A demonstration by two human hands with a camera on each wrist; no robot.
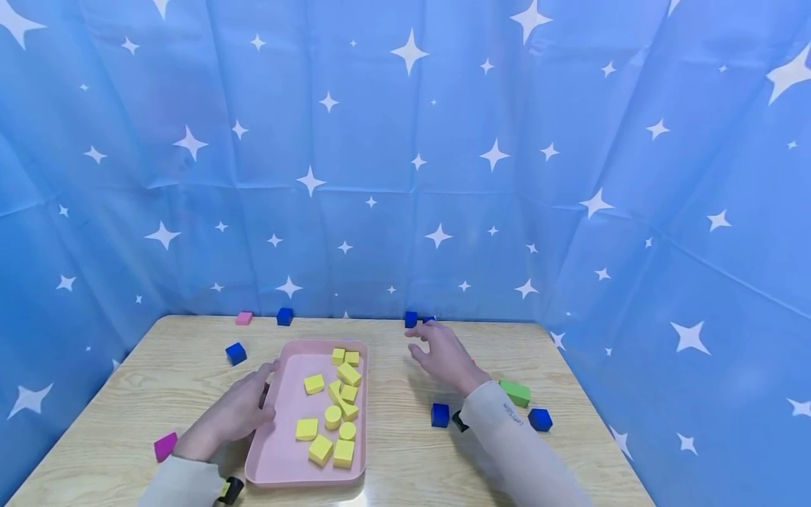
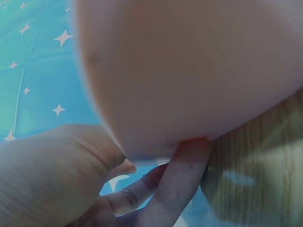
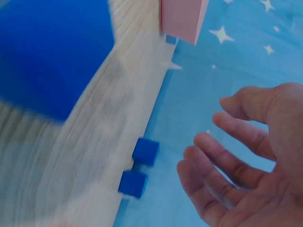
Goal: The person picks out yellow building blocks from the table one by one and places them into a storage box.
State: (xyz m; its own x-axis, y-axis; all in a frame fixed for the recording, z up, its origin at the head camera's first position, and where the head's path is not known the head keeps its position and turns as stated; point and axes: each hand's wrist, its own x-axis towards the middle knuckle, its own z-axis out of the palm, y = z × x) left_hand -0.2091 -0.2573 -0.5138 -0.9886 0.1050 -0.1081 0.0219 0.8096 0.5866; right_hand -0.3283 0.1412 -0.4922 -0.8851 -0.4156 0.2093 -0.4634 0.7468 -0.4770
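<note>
A pink tray (image 1: 285, 401) holds several yellow blocks (image 1: 332, 417), cubes, cylinders and others, mostly along its right side. My left hand (image 1: 231, 412) grips the tray's left rim, thumb on the inner side and fingers outside and beneath. In the left wrist view the tray's pale wall (image 2: 189, 71) fills most of the picture, with a finger (image 2: 182, 175) pressed to its edge. My right hand (image 1: 446, 355) is over the table right of the tray, fingers loosely bent and holding nothing. Near its fingertips at the back edge are two blue cubes (image 3: 146, 151).
Under the right forearm's side lies a blue cube (image 1: 440, 415); a green block (image 1: 515, 393) and another blue block (image 1: 541, 420) lie further right. Left of the tray are a blue cube (image 1: 236, 353), a pink block (image 1: 243, 318) and a magenta block (image 1: 165, 447). A starry blue curtain (image 1: 405, 176) surrounds the table.
</note>
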